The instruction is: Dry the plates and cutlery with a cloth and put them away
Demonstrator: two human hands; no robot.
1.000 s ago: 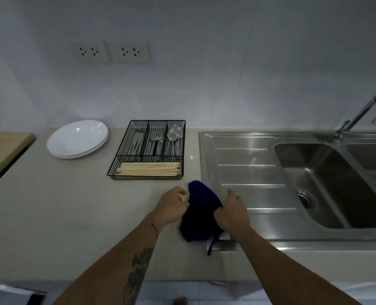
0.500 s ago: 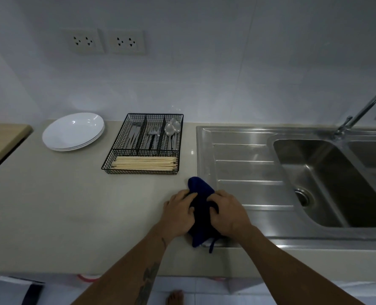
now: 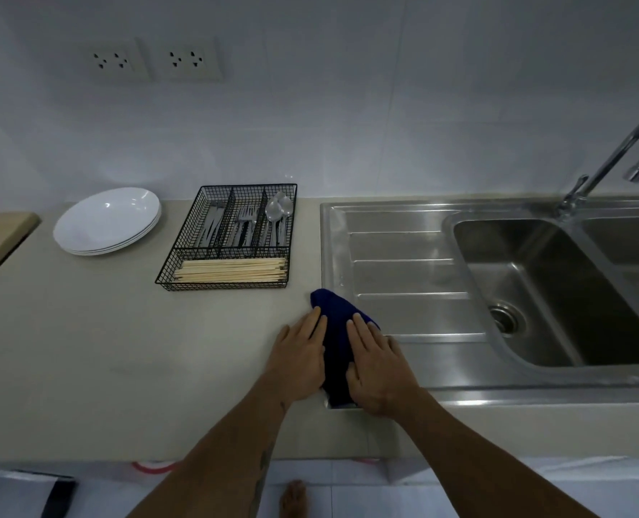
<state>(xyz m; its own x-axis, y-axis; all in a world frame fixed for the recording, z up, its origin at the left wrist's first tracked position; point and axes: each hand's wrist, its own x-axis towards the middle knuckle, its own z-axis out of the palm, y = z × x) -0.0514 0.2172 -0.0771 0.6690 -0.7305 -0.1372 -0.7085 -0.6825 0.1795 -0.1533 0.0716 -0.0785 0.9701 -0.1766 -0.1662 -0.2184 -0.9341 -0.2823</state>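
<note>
Since 0.5 s ago: both hands uncurled from a bunched grip to flat palms; cloth flattened beneath them. Left hand lies flat, fingers extended, pressing the left side of the dark blue cloth. Right hand likewise flat, fingers spread, on the cloth's right side. Neither hand grasps anything. Cloth lies near the front edge of the counter, straddling the left rim of the sink drainboard. Stack of white plates sits toward the counter's back left edge. Black wire cutlery tray stands between plates and drainboard: knives, forks, spoons in rear compartments, chopsticks in front compartment.
</note>
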